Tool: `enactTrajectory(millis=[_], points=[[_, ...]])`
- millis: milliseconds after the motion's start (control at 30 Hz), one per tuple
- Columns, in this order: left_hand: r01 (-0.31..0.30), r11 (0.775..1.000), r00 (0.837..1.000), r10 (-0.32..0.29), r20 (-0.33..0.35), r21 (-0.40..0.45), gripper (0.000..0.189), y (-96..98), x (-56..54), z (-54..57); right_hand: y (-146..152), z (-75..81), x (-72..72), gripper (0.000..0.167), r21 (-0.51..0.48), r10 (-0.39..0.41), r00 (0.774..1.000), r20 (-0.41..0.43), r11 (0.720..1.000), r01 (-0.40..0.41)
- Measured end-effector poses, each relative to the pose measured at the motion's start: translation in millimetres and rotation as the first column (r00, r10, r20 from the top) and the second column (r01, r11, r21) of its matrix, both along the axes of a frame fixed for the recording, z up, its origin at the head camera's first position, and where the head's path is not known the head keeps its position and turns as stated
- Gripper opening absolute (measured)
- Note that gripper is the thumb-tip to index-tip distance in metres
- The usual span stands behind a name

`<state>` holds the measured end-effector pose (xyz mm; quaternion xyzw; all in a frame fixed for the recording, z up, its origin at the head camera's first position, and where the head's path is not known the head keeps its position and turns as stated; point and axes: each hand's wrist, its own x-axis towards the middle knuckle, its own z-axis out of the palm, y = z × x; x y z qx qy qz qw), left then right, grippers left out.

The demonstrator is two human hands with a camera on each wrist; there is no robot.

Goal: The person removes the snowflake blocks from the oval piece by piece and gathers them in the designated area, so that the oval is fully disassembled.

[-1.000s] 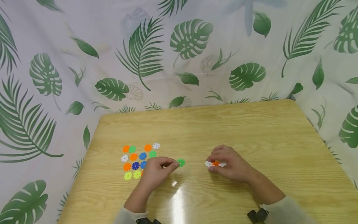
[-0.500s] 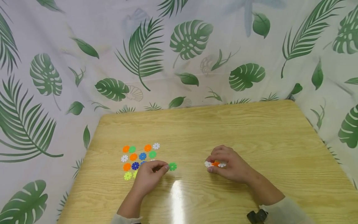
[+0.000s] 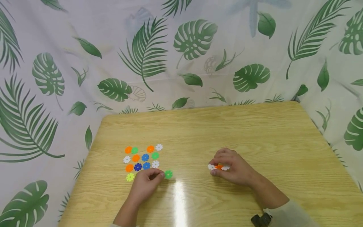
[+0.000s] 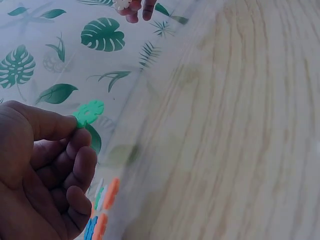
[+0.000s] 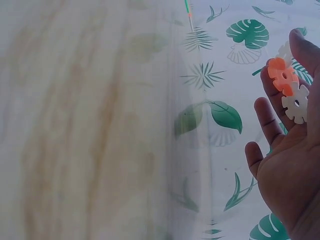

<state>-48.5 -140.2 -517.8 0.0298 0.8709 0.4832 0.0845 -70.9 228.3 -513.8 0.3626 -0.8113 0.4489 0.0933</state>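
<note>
My left hand (image 3: 146,186) pinches a green notched plastic disc (image 3: 168,174) by its edge between thumb and index finger, just to the right of the loose discs. In the left wrist view the same green disc (image 4: 91,112) stands out past the fingertips, the other fingers curled below it. Across the table my right hand (image 3: 236,167) holds a short chain of interlocking discs. In the right wrist view an orange disc (image 5: 280,77) is joined to a white disc (image 5: 296,103), and another white disc (image 5: 285,51) shows behind the orange one, partly hidden by the thumb.
Several loose notched discs lie in rough rows at the left of the wooden table (image 3: 198,132), among them a yellow disc (image 3: 130,177), a dark blue disc (image 3: 137,167) and a white disc (image 3: 159,147). A leaf-patterned cloth (image 3: 170,72) hangs behind the table.
My left hand has moved left and towards me with the green disc, now close to the loose discs and covering some front ones. My right hand holds the chain in the same place.
</note>
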Motion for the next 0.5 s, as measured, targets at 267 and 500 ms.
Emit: enactTrajectory(millis=[267, 500], points=[[-0.058, 0.997, 0.997, 0.06, 0.043, -0.057, 0.014, -10.2, 2.2, -1.6, -0.2, -1.0, 0.6, 0.027, 0.014, -0.011, 1.0, 0.01, 1.0, 0.011], [-0.071, 0.989, 0.996, 0.078, 0.049, -0.129, 0.018, -15.9, 4.4, -3.2, -1.0, -2.5, 1.6, 0.027, 0.021, -0.008, 1.0, 0.009, 1.0, 0.008]])
